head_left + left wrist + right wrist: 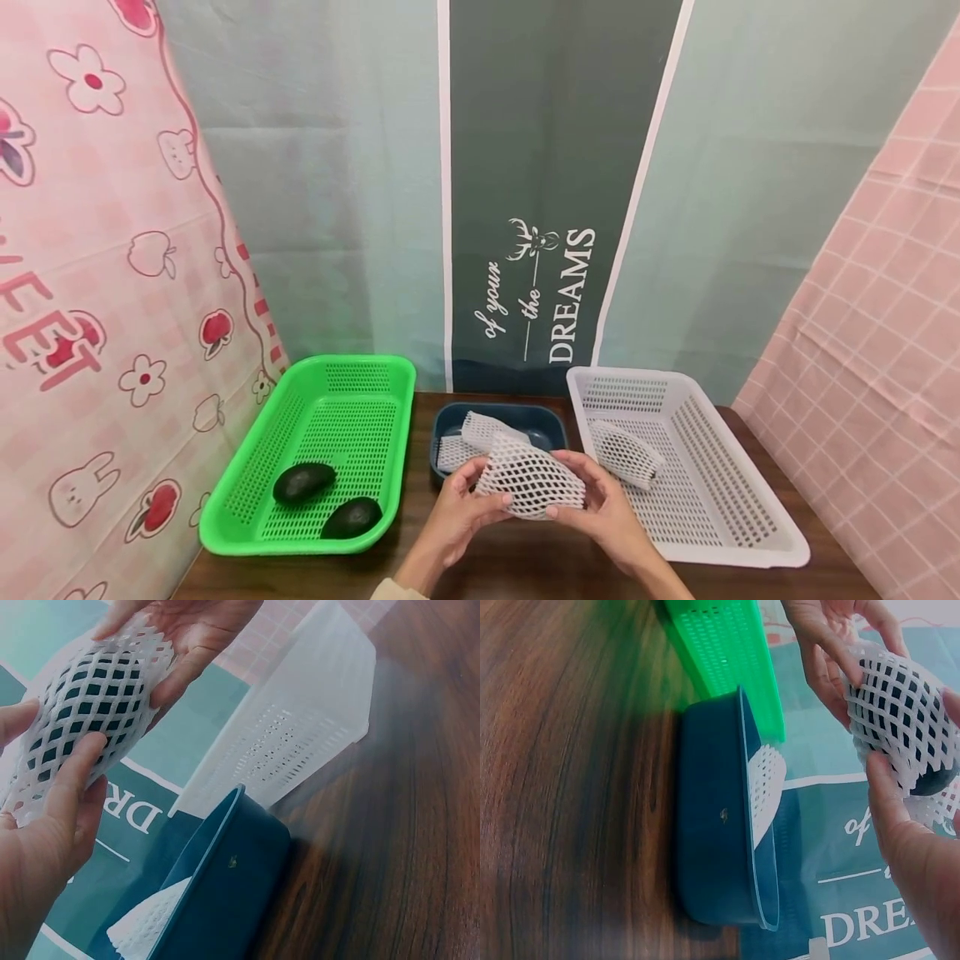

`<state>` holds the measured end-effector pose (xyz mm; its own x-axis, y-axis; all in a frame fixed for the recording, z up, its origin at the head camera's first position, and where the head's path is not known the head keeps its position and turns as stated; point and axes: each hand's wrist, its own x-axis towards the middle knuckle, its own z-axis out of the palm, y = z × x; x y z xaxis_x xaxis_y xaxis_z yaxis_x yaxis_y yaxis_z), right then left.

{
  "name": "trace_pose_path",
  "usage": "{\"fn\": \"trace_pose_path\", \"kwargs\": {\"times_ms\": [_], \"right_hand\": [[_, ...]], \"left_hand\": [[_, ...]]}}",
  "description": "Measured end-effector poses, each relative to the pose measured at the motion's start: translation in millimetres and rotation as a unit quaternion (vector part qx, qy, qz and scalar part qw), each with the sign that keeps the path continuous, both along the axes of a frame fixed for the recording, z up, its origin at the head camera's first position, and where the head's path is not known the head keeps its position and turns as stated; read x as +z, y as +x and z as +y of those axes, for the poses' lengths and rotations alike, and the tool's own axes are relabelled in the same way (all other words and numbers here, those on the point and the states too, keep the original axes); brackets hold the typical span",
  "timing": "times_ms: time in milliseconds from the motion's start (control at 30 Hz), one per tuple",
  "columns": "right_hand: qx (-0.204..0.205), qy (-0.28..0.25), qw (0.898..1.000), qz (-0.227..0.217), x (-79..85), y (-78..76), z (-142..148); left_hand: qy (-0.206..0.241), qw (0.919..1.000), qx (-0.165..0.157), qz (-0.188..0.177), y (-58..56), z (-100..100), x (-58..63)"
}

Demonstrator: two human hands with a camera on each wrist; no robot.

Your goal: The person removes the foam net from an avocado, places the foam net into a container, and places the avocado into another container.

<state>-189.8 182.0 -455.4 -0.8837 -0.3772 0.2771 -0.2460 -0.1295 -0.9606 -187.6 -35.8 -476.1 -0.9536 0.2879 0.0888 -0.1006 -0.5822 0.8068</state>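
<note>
Green basket: 2 bare dark ovals, prob. avocados, lying apart at the near end of the green basket; no mesh on either.
White basket: 1 netted pc. nr. the left wall of the white basket; dark patches thru mesh, so prob. a covered oval, judged done.
Blue tub: mid, betw. the baskets; the blue tub has at least 2 spare nets, no dark oval seen in them.
Progress: approx. 1 done, 1 in work, 2 bare to go, judging by this layout.
Held oval: inside the held net, up off the surface, in front of the tub in head view; dark end pokes past the mesh edge in R wrist view, so covering looks unfinished.
L hand: left hand part-open, thumb + fingers bent round the net's L end, grasping.
R hand: right hand same, part-open to the oval's width, thumb on near side, fingers behind, grasping the R end.
Both hands: well apart from baskets; nothing else held.
</note>
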Motion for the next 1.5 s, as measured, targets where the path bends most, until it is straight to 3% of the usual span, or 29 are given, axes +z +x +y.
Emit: {"fn": "trace_pose_path", "kwargs": {"times_ms": [133,267,400,600,800,1000,1200,1500], "right_hand": [[-0.002,-0.009,1.000,-0.014,-0.6,2.2,-2],[0.020,-0.024,0.999,0.010,-2.0,2.7,-4],[0.035,-0.029,0.999,0.023,-3.5,2.5,-6],[0.032,-0.023,0.999,-0.012,-4.8,4.3,-11],[0.040,-0.026,0.999,-0.004,-9.3,7.1,-15],[0.028,-0.003,0.999,-0.039,-14.8,10.1,-18],[0.043,-0.004,0.998,-0.052,-22.2,11.4,-18],[0.011,0.024,0.994,-0.102,-38.3,22.0,-23]], "left_hand": [[-0.007,0.9999,0.000,0.015,1.1,-2,-3.4],[-0.019,0.9993,0.003,0.033,2.9,-6,-7.3],[-0.029,0.9992,0.006,0.028,6.0,-10,-9.1],[-0.056,0.9978,0.010,0.033,9.0,-19,-8.2],[-0.082,0.9963,0.013,0.024,12.4,-25,-9.5],[-0.095,0.9947,0.013,0.037,18.4,-29,-13.6],[-0.100,0.9937,0.006,0.050,20.7,-33,-24.7],[-0.102,0.9939,-0.023,0.035,30.2,-38,-38.4]]}}
